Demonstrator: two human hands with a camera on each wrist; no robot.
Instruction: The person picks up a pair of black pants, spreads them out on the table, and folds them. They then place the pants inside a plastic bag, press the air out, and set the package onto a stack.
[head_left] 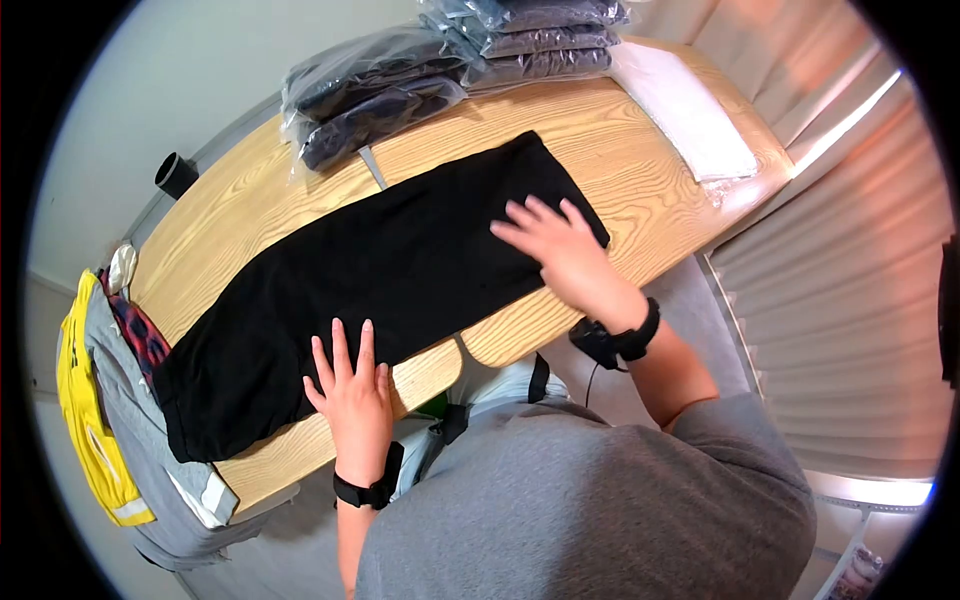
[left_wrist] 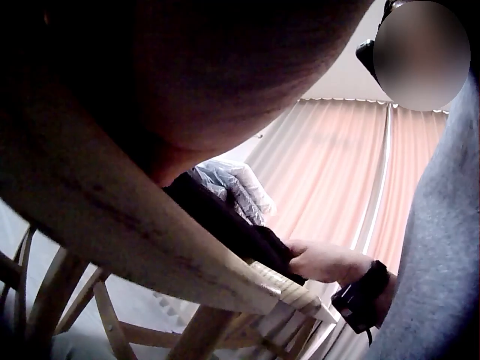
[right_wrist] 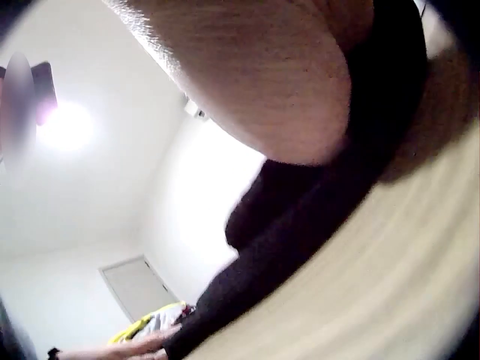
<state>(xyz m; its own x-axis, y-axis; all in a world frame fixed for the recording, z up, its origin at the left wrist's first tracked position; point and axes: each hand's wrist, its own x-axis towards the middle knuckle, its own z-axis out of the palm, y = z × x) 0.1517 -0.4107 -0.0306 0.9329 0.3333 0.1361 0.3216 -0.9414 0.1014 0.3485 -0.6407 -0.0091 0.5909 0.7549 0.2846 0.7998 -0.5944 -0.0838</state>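
A long black garment, folded lengthwise like a pair of trousers, lies flat and slantwise across the wooden table. My left hand is at its near edge, left of the middle, fingers straight and spread over the cloth. Toward the garment's right end, my right hand lies over the fabric with its fingers extended and apart. In the left wrist view the right hand is at the edge of the dark cloth. The right wrist view shows the black fabric running along the tabletop.
Clear bags of dark folded clothes are stacked at the back. A white packet lies at the back right. Yellow and grey clothes hang over the left end. A black cup stands beyond the far edge.
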